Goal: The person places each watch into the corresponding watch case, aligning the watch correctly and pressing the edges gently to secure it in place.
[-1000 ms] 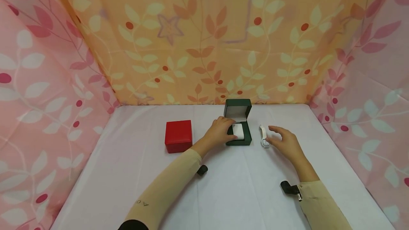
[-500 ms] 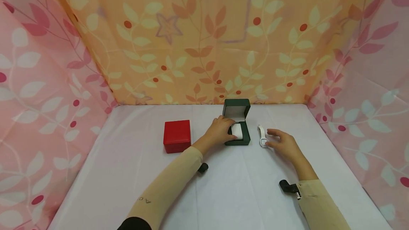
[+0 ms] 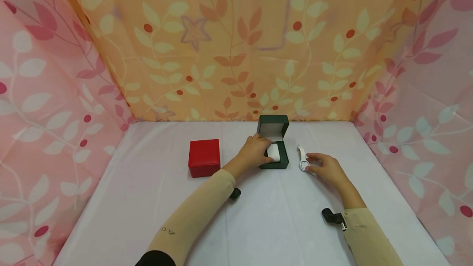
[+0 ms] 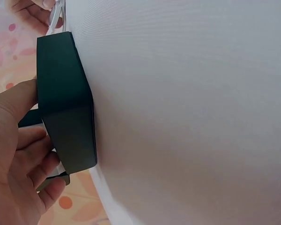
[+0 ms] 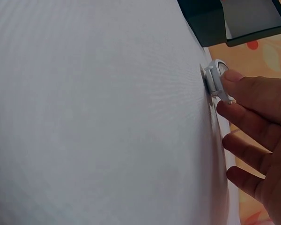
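A dark green watch box stands on the table with its lid up and a white cushion inside. My left hand reaches in from the left, thumb at the cushion's near end and fingers at its far end, gripping it. In the left wrist view the green box hides part of those fingers. A white wristwatch lies to the right of the box. My right hand pinches its case; in the right wrist view the thumb presses the watch near the dial with the index finger below.
A closed red box stands left of the left hand. White cloth covers the table. An orange patterned curtain hangs behind, with pink patterned curtains at the sides.
The right hand's thumb and fingers have come closer together at the watch, and the hand has shifted slightly left. The left hand stays at the cushion.
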The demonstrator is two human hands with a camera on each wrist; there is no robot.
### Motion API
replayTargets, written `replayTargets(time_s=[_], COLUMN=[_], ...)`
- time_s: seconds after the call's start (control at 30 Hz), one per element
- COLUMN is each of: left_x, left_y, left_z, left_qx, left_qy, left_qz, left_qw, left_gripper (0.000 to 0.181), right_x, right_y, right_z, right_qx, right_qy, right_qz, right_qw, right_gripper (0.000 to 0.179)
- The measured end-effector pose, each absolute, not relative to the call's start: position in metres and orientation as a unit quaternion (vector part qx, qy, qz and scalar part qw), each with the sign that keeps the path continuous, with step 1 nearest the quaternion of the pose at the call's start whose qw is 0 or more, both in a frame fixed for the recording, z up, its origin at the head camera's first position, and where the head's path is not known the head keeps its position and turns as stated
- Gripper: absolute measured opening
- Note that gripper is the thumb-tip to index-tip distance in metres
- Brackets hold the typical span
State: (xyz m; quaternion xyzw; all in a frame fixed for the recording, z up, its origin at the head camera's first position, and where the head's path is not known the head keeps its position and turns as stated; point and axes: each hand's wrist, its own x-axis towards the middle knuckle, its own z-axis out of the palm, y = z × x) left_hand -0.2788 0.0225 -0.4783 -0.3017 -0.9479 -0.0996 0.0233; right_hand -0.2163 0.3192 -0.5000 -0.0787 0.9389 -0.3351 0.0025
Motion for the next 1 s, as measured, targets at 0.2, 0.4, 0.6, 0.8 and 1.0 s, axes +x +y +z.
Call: replayTargets(time_s=[0.2,0.4,0.6,0.8,1.0], left_x=[-0.2801,-0.2822,-0.2813,-0.2786,-0.2762], left_y=[0.0233,0.0250,0.0252,0.0249,0.0255], left_z=[-0.4798,-0.4806,-0.4792,-0.4768,-0.4778], left_qx=[-0.295,-0.285,-0.294,-0.306,-0.310], left_qy=[-0.949,-0.951,-0.950,-0.946,-0.945], left_qz=[-0.111,-0.118,-0.104,-0.090,-0.077], left_qw=[0.018,0.014,0.031,0.055,0.070], left_gripper=[0.064,0.068,0.070,0.072,0.075], right_x=[-0.2191,-0.2196,-0.2195,-0.2190,-0.2187], right_y=[0.3193,0.3173,0.3164,0.3179,0.3173], right_z=[-0.5023,-0.5022,-0.5019,-0.5015,-0.5023], right_qx=[-0.078,-0.064,-0.060,-0.068,-0.061], right_qy=[0.941,0.939,0.934,0.928,0.920], right_qz=[-0.331,-0.336,-0.350,-0.365,-0.387], right_qw=[0.009,0.022,0.026,0.014,0.015], right_gripper=[0.050,0.049,0.045,0.039,0.037])
